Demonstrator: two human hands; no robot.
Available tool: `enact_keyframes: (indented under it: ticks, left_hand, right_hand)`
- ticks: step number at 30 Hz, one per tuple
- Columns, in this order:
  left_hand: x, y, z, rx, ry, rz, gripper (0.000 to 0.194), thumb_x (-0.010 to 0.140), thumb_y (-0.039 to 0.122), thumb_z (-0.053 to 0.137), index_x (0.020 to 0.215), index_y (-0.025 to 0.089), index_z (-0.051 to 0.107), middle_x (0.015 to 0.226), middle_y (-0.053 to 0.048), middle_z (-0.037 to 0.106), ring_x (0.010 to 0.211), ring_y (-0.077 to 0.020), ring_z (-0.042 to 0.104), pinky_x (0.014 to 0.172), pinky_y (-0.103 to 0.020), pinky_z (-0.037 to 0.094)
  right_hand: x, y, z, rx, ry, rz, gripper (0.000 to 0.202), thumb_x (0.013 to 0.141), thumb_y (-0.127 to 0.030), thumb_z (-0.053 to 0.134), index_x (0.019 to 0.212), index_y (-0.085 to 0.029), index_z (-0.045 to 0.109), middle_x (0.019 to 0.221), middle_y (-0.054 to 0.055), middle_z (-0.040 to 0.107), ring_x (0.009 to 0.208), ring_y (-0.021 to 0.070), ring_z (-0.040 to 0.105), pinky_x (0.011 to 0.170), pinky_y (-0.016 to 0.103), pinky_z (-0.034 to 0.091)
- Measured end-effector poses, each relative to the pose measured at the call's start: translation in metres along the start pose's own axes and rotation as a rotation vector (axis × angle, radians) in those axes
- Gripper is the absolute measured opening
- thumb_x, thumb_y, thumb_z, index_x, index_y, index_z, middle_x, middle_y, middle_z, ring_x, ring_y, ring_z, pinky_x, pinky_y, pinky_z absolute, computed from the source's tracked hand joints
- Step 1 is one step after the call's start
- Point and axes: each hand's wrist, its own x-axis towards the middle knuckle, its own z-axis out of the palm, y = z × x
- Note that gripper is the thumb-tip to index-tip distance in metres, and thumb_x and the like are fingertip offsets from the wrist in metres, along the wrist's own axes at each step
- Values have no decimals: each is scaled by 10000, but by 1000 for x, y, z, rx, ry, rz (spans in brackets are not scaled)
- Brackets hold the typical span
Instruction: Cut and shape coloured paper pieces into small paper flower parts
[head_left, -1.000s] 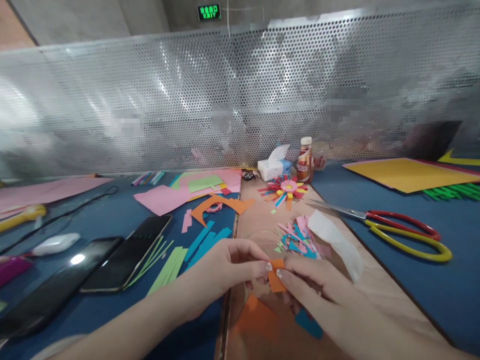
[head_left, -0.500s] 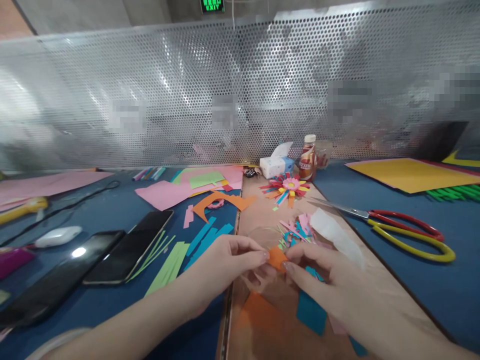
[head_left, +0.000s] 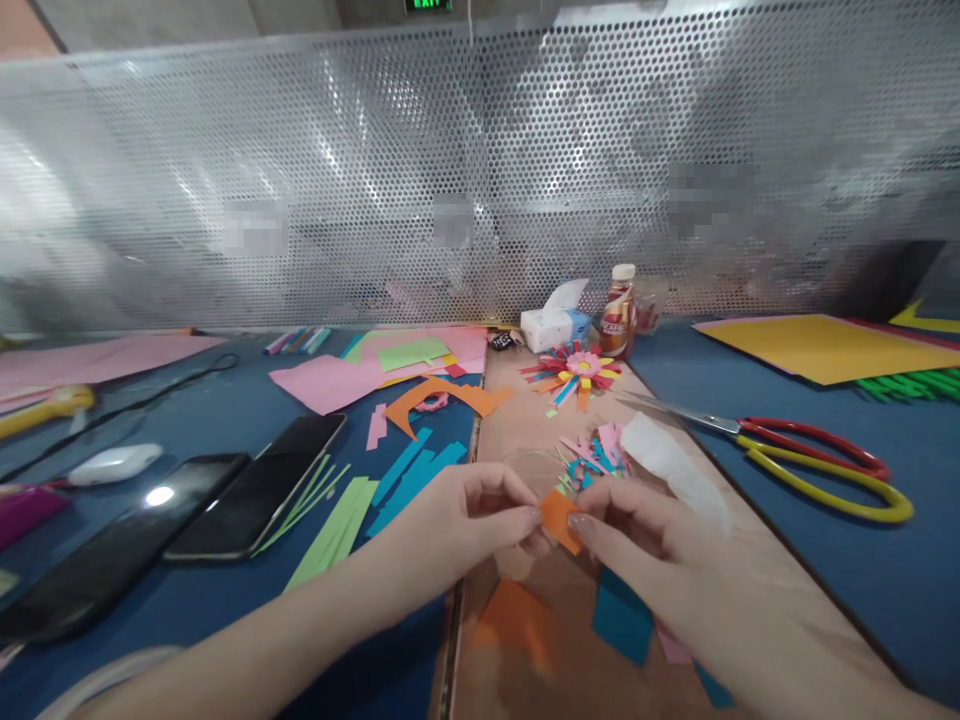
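Note:
A small orange paper piece [head_left: 559,520] is pinched between both hands above the brown board. My left hand [head_left: 487,510] grips its left side with thumb and fingertips, and my right hand [head_left: 630,520] pinches the right side. Below them lie an orange sheet [head_left: 517,622] and a blue paper piece [head_left: 622,615], the latter partly under my right hand. Just beyond the fingers is a heap of pink and blue scraps [head_left: 596,455]. Farther back rests a layered paper flower [head_left: 583,368] with a pink centre.
Scissors with red and yellow handles [head_left: 817,465] lie at the right. Two dark phones [head_left: 262,490] and green strips [head_left: 337,530] are at the left. A tissue box [head_left: 553,329] and a bottle [head_left: 618,312] stand at the back, before a perforated metal panel [head_left: 375,180].
The orange piece between my fingers has turned slightly and shows more of its surface. My hands have barely moved, and the view has shifted a little.

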Motion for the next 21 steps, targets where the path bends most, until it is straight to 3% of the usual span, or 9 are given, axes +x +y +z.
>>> enact_keyframes:
  ticks: [4, 8, 15, 21]
  left_hand:
    - [-2, 1, 1, 5, -18, -23, 68, 719, 193, 547, 719, 139, 589, 689, -13, 647, 667, -120, 576, 682, -240, 425]
    - [-2, 2, 2, -21, -39, -60, 79, 708, 196, 554, 741, 135, 593, 690, -19, 654, 674, -125, 577, 677, -239, 420]
    - [-2, 4, 4, -128, -18, -118, 82, 694, 178, 559, 723, 131, 619, 654, -15, 647, 634, -115, 565, 646, -218, 395]
    - [-3, 1, 3, -300, -66, -135, 98, 706, 172, 565, 747, 120, 638, 648, -27, 638, 629, -110, 561, 640, -220, 390]
  right_hand:
    - [1, 3, 1, -27, 33, -94, 141, 795, -326, 458, 851, -245, 558, 842, 10, 624, 695, 137, 559, 555, 230, 434]
    - [1, 0, -2, -62, 16, -195, 113, 783, -255, 490, 797, -245, 601, 816, -14, 645, 771, 135, 573, 718, 234, 452]
    - [0, 2, -4, -174, 74, -371, 186, 796, -229, 485, 896, -281, 633, 854, -3, 642, 795, 144, 583, 687, 242, 470]
    - [1, -5, -11, -316, 37, -483, 220, 776, -147, 496, 879, -257, 656, 807, 4, 639, 741, 130, 589, 674, 225, 486]
